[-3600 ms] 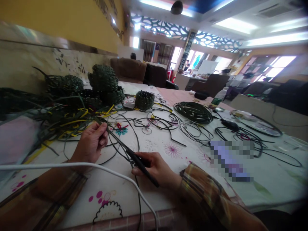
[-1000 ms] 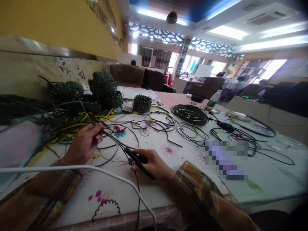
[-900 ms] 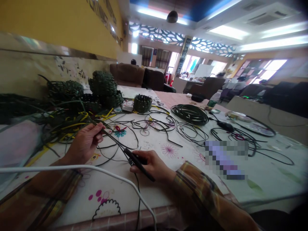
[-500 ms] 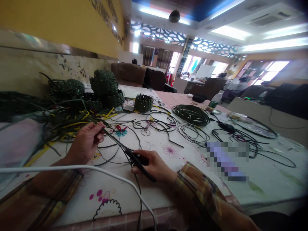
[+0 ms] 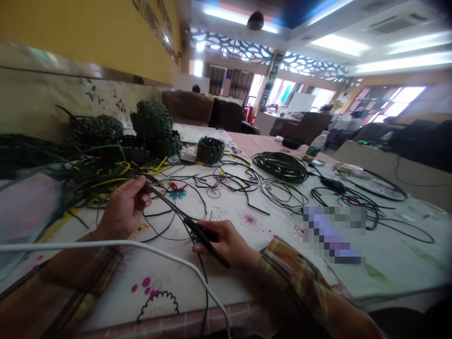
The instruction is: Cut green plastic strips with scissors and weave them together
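My left hand [image 5: 124,207] is closed, with thumb and forefinger pinching a dark green strip [image 5: 165,201]. From there the strip slants down to the right, to the front end of black-handled pliers [image 5: 206,240]. My right hand [image 5: 226,242] is wrapped round these pliers; their jaws are too dark to make out clearly. A thin dark strand [image 5: 205,287] hangs below them towards the table's near edge. Beyond my left hand lies a tangle of green and yellow strips [image 5: 102,181]. Loose dark strands [image 5: 203,197] curve over the flowered cloth [image 5: 226,207] between and past my hands.
Woven green baskets [image 5: 151,120] stand at the back left, with a small one [image 5: 211,149] nearer the middle. A thick coil [image 5: 280,167], a bottle [image 5: 317,145] and a blurred-out purple item [image 5: 330,235] lie to the right. A white cable [image 5: 165,256] crosses in front of my left forearm.
Hardly anything differs. The pliers have turned slightly in my right hand, and my left hand has shifted a little while keeping its pinch on the strip.
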`<state>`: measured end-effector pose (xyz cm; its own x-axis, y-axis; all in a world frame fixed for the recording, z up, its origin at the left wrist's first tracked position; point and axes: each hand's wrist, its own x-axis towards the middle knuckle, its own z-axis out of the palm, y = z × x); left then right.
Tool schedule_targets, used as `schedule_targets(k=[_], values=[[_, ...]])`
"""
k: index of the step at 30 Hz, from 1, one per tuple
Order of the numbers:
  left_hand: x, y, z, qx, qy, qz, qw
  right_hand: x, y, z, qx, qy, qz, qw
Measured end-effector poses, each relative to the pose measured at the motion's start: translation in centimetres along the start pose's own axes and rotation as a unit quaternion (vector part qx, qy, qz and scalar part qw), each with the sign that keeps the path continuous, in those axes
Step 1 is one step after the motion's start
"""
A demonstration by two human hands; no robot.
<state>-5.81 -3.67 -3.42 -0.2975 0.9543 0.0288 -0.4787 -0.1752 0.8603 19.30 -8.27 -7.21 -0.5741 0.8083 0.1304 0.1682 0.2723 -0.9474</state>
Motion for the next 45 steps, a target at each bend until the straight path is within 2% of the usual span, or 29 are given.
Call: schedule_targets(k=[4,8,13,16,21,26,31,37,41,45], values=[[0.4,0.0,-0.2,-0.010,0.005,0.021,1.000,0.0,0.4,0.0,-0.005,-0.005,0.013,1.000],[-0.6,-0.3,0.6,0.012,0.006,0.017,1.000,0.1,0.8,0.1,-0.014,0.008,0.006,1.000],[-1.3,-0.4,1.0,0.012,0.001,0.046,0.999,0.1,0.4,0.0,-0.016,0.017,0.007,1.000],[-1.2,-0.3,1.0,0.019,0.007,0.039,0.999,0.1,0.2,0.0,0.004,-0.003,-0.009,1.000],[-0.7,-0.2,0.8,0.008,0.015,0.014,1.000,-0.1,-0.1,0.2,-0.007,-0.003,-0.008,1.000],[-0.1,-0.1,0.4,-0.019,0.020,0.027,0.999,-0.1,0.0,0.2,-0.023,0.002,0.013,1.000],[-1.1,-0.3,1.2,0.021,0.007,0.030,0.999,0.0,0.3,0.2,-0.042,0.017,0.021,0.999],[-2.0,-0.3,1.8,0.038,0.007,0.028,0.999,-0.1,0.2,0.1,-0.067,0.009,-0.006,0.998],[-1.8,-0.2,1.6,0.052,0.007,0.011,0.999,-0.3,-0.1,0.1,-0.087,0.000,-0.004,0.996],[-0.9,-0.2,0.8,0.013,0.014,0.018,1.000,-0.3,-0.1,0.2,-0.082,0.006,-0.007,0.997]])
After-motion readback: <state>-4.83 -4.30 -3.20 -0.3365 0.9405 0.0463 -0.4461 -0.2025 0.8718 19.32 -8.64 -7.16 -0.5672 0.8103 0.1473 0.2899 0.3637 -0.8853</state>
